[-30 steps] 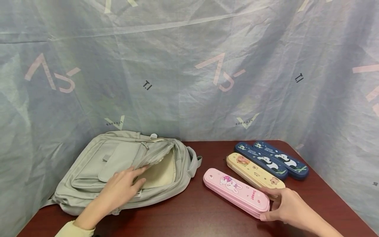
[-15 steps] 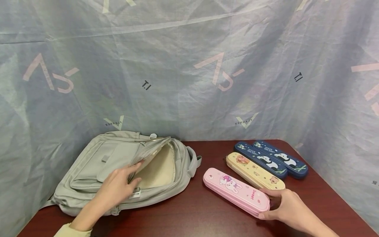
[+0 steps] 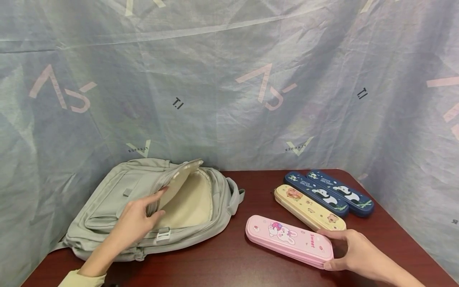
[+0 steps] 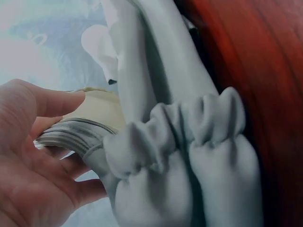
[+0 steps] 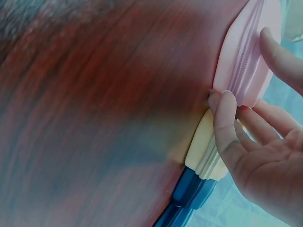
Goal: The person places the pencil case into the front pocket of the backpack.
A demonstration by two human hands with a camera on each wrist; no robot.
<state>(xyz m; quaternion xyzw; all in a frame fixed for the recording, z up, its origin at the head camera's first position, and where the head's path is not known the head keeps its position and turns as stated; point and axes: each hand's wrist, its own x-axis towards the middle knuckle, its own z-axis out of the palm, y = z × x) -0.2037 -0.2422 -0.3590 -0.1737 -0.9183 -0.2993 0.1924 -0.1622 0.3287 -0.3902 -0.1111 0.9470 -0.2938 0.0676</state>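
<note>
A pale grey-green backpack (image 3: 107, 207) lies on the table at the left, its zipped compartment gaping and cream lining (image 3: 190, 203) showing. At the front flap (image 3: 181, 177), my left hand (image 3: 130, 223) holds the edge up; in the left wrist view the thumb (image 4: 71, 101) lies over the lining side and the fingers go behind the zip edge. My right hand (image 3: 353, 253) grips the near right end of a pink pencil case (image 3: 290, 241) with a rabbit print, thumb at the front, fingers at the back. Right behind it lies a yellow pencil case (image 3: 310, 207).
Two dark blue panda pencil cases (image 3: 340, 193) lie side by side at the back right of the dark red table (image 3: 222, 259). A grey printed cloth (image 3: 215, 87) hangs round the back and sides. The backpack's strap loop (image 3: 234, 195) sticks out to its right.
My left hand has drawn the flap up and left, widening the opening. The pink pencil case's left end has swung toward me, and its right end has shifted slightly right with my right hand.
</note>
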